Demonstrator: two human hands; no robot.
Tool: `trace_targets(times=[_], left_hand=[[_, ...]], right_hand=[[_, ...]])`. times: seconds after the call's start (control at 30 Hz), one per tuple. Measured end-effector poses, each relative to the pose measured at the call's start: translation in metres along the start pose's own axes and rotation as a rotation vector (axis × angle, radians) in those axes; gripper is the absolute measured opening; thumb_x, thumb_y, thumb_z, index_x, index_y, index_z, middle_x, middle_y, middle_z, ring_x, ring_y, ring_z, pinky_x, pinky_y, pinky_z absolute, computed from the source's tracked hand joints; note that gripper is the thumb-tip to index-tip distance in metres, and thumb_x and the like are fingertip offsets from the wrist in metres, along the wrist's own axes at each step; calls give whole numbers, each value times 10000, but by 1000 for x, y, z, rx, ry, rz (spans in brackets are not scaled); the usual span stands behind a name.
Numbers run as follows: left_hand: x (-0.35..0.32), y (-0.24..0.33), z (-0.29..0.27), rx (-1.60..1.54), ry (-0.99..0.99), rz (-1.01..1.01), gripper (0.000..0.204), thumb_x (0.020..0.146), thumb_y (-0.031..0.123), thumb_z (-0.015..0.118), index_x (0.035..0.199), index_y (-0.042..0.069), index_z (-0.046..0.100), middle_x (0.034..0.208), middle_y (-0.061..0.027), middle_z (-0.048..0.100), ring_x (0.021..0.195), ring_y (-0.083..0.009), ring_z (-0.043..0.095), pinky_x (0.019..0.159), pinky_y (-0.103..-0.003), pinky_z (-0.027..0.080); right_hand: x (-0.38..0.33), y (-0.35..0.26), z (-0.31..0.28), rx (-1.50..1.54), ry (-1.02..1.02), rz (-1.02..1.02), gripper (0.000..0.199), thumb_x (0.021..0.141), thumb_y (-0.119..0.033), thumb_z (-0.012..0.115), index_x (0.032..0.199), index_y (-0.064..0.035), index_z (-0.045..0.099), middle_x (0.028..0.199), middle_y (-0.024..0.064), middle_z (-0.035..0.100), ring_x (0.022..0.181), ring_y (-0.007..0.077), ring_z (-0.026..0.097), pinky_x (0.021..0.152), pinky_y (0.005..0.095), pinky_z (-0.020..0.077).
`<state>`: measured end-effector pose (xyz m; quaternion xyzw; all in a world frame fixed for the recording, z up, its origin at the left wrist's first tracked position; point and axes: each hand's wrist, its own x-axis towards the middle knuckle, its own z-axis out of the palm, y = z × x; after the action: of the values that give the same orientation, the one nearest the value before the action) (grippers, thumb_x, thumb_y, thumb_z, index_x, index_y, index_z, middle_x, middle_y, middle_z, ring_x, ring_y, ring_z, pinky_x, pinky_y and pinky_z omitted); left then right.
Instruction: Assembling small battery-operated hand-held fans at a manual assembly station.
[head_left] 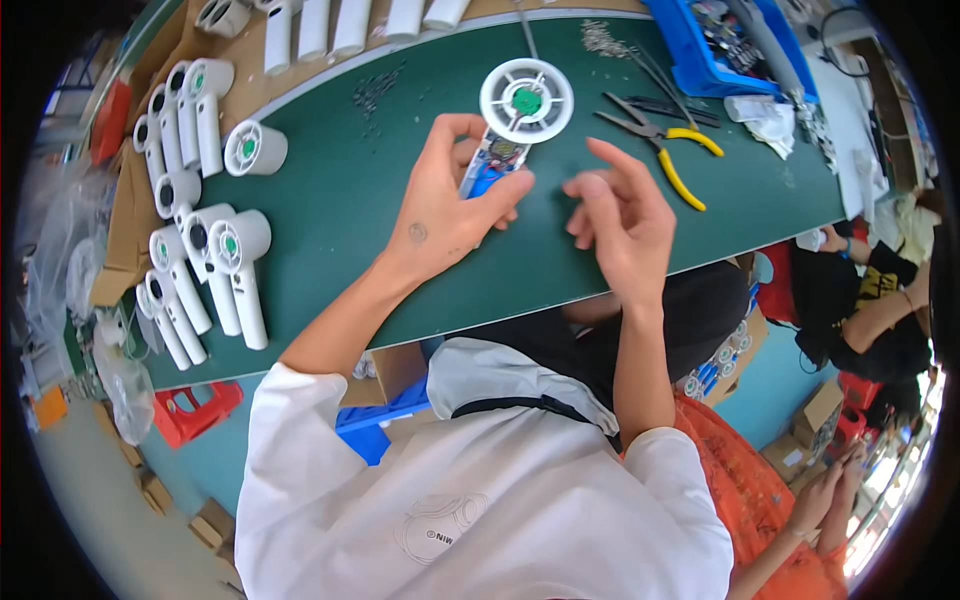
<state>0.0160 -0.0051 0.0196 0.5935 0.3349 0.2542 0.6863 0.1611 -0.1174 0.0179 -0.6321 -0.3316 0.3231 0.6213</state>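
My left hand (440,205) is closed around the handle of a small handheld fan (492,158) over the green tabletop. The fan's round white head (526,100), with a green centre, points up. Its handle is uncovered, so a circuit board and a blue part show between my fingers. Just right of it hovers my right hand (628,225), fingers bent but apart, with nothing visible in them. Beyond that hand lie pliers (664,135) with yellow grips, jaws spread.
Several white handheld fans (240,250) lie along the table's left side, near a loose fan head (256,148). White handle shells (350,25) line the far edge. Small dark screws (376,90) lie scattered. A blue bin (690,50) stands far right. Other people sit at right.
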Motion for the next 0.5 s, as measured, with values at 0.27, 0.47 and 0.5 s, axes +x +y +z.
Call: trace_targets(times=[0.27,0.47,0.5], left_hand=[[-11,-13,10,-263,-101,170,479,908,83,585,1267,-28,288,1106,-154,531,841,-144,580,635,-267,501],[-8,-17,7,-301,-174,196,479,931,82,534,1303,-38,257,1136,-172,507,894,-172,587,783,-309,523],[-7,-16,7,-298,-182,191,475,935,83,532,1302,-41,257,1140,-179,509,899,-183,597,793,-320,529]], right_hand=[[12,17,22,-2,-165,-100,212,953,-86,574,1123,24,635,864,31,649,655,61,570,515,190,431],[11,15,23,-9,-143,-89,214,960,-96,573,1125,24,637,881,23,626,674,52,557,526,187,434],[11,17,22,-53,-128,-112,215,960,-98,575,1126,23,637,890,23,622,680,52,557,527,188,435]])
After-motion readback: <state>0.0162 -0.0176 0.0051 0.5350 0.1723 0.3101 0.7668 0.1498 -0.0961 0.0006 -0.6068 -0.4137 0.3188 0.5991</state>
